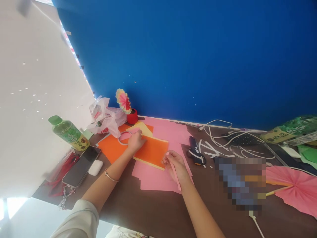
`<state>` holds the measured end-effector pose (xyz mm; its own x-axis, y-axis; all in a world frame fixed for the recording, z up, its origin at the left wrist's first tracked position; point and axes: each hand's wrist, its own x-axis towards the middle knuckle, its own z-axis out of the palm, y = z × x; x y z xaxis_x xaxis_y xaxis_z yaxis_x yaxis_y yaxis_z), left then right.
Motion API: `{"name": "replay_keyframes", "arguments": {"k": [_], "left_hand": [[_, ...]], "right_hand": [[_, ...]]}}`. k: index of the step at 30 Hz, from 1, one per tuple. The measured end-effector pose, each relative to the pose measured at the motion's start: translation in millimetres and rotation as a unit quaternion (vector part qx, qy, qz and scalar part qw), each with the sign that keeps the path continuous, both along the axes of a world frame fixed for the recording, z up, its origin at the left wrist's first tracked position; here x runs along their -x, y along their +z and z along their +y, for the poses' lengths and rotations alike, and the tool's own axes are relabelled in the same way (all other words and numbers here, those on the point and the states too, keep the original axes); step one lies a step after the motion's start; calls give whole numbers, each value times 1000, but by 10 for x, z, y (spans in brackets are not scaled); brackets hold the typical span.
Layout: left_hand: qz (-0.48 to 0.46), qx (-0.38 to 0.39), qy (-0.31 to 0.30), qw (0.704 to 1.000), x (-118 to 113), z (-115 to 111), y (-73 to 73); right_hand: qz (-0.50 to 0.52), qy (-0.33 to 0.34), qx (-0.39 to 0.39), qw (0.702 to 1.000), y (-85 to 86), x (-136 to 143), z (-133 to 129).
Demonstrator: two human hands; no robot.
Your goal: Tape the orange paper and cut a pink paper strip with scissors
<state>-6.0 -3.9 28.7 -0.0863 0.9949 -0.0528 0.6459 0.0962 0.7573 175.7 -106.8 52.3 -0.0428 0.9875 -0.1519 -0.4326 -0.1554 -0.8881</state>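
Observation:
My left hand (136, 142) is closed at the right side of a thin ring that looks like a roll of tape (119, 140), above the coloured paper. Its fingertips are partly hidden. A narrow pink paper strip (176, 177) hangs down from the pinched fingers of my right hand (177, 165). Between both hands lies an orange sheet (151, 152) with a yellow edge showing beneath it. Pink sheets (155, 180) spread out below and behind, and another orange sheet (109, 148) is under my left hand's side.
On the left stand a green bottle (70, 134), a phone (81, 166) and a white earphone case (95, 167). A paper flower in a red pot (132, 116) is by the blue wall. Scissors (196, 153), white scraps (210, 149), cables and a pink paper fan (294, 186) lie right.

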Motion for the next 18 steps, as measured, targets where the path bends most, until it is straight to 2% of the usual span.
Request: {"name": "replay_keyframes", "arguments": {"k": [3,6,9,12,13,16,18], "left_hand": [[17,20,13,1000,-62,81,-3],[-2,24,0,1000,-53,115,3],[-31,-3,-25,999,-54,65,10],[-98,-48,-56,992,-115,-70,-6],[-169,-57,-68,982,-143,-127,-23],[-359,33,-95,928,-221,-297,-98],[-445,69,-87,889,-247,-382,-144]], "right_hand": [[12,7,28,1000,-20,-4,7],[-5,16,43,999,-54,-34,13],[-27,14,45,999,-102,-75,21],[-58,1,40,998,-130,-97,32],[-76,-2,38,996,-127,-96,39],[-151,-4,32,988,-80,-66,85],[-213,4,19,977,-35,-39,139]]}}
